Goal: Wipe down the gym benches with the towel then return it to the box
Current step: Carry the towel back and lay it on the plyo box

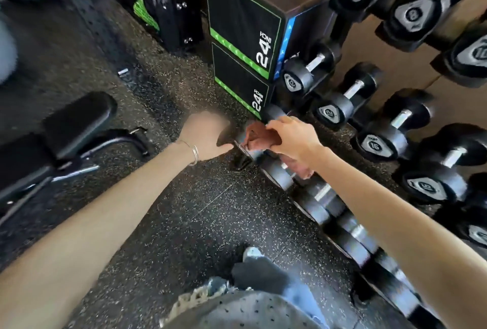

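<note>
Gripping towel (263,137), right hand (291,137) outstretched

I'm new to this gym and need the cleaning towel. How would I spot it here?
Find the dumbbell rack along the right side, next to the stacked black plyo boxes marked 24 inch. At the rack's lowest row near the boxes, the right hand grips the towel. It is the only soft, reddish-brown thing among black and grey metal weights.

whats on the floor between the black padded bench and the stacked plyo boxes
In the head view, only bare speckled black rubber floor lies between the black padded bench and the stacked black plyo boxes, apart from a small silvery object, too blurred to identify.
</note>
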